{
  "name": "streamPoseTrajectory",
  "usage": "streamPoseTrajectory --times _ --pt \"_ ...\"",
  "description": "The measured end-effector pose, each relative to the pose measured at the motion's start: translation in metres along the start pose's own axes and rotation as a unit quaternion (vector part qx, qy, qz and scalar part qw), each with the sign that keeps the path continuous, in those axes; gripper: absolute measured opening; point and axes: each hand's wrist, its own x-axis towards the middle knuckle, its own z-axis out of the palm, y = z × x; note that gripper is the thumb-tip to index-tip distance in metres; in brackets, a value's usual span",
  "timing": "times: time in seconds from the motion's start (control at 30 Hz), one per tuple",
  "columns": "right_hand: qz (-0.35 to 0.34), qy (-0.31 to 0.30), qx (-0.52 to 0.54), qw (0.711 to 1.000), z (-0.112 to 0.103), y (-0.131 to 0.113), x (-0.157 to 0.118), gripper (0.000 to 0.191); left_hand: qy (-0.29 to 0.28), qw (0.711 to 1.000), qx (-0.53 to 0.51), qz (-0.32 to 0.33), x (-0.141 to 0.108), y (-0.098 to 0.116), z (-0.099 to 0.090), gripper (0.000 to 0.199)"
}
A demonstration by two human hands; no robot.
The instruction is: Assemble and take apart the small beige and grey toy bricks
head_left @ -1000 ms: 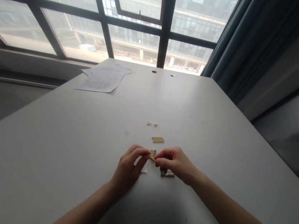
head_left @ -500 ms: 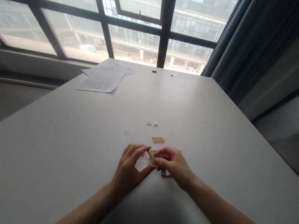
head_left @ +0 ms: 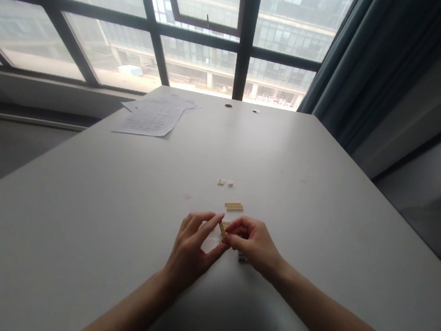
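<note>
A small tan building brick stands tilted between my two hands. My left hand grips it at its ends, index fingertip at the top and thumb near the bottom. From the right, the fingertips of my right hand pinch the same brick near its lower part; whether they also hold a smaller piece cannot be made out. Beneath my right hand a dark grey piece shows in part on the table. Just beyond my fingers lie tan studded bricks.
Farther off on the white table are small white pieces. Printed paper sheets lie at the far left. Two round cable holes, one of them the dark hole, sit near the far edge. A dark curtain hangs at the right.
The tan brick has turned more upright between my fingers. My right fingertips have shifted slightly left against it, covering more of the grey piece below.
</note>
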Motion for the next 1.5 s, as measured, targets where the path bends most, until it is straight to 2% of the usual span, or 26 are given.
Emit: streamPoseTrajectory --times 0.17,0.27,0.3,0.37,0.43,0.5,0.67,0.8,0.93,1.07,1.27,1.33,1.5 --pt "-0.008 -0.007 -0.03 1.0 0.0 0.002 0.003 0.015 0.01 1.0 -0.02 -0.007 -0.001 -0.002 -0.001 0.049" --pt "-0.05 0.017 -0.138 0.989 -0.009 -0.001 0.013 0.016 0.022 0.999 -0.03 -0.031 -0.001 -0.006 -0.001 0.05" --pt "-0.075 0.04 -0.206 0.975 -0.014 -0.003 0.017 0.015 0.025 0.998 -0.032 -0.039 -0.001 -0.007 -0.001 0.05" --pt "-0.12 0.084 -0.355 0.923 -0.026 -0.005 0.029 0.015 0.027 0.998 -0.033 -0.052 -0.001 -0.01 0.0 0.049" --pt "-0.14 0.078 -0.459 0.874 -0.037 -0.006 0.04 0.02 0.029 0.997 -0.035 -0.058 -0.002 -0.012 0.0 0.049" --pt "-0.15 0.053 -0.518 0.84 -0.045 -0.006 0.049 0.026 0.031 0.997 -0.037 -0.057 -0.002 -0.013 0.001 0.049" --pt "-0.153 0.0 -0.604 0.782 -0.049 -0.006 0.058 0.023 0.034 0.997 -0.04 -0.06 -0.002 -0.012 0.001 0.047" --pt "-0.145 0.036 -0.634 0.759 -0.047 -0.006 0.056 0.019 0.032 0.997 -0.043 -0.056 -0.002 -0.012 0.0 0.046" --pt "-0.124 0.065 -0.638 0.757 -0.048 -0.004 0.054 0.019 0.03 0.997 -0.048 -0.052 -0.001 -0.011 0.0 0.046" --pt "-0.115 0.049 -0.595 0.794 -0.056 -0.007 0.056 0.032 0.033 0.997 -0.05 -0.045 0.0 -0.011 -0.001 0.048" --pt "-0.114 -0.04 -0.541 0.832 -0.081 -0.016 0.071 0.056 0.026 0.998 -0.048 -0.044 0.0 -0.01 -0.001 0.046" --pt "-0.103 -0.068 -0.539 0.834 -0.086 -0.017 0.075 0.058 0.023 0.997 -0.049 -0.046 -0.001 -0.011 0.0 0.044" --pt "-0.102 -0.103 -0.564 0.813 -0.084 -0.02 0.08 0.047 0.022 0.997 -0.054 -0.051 -0.002 -0.011 0.0 0.044"
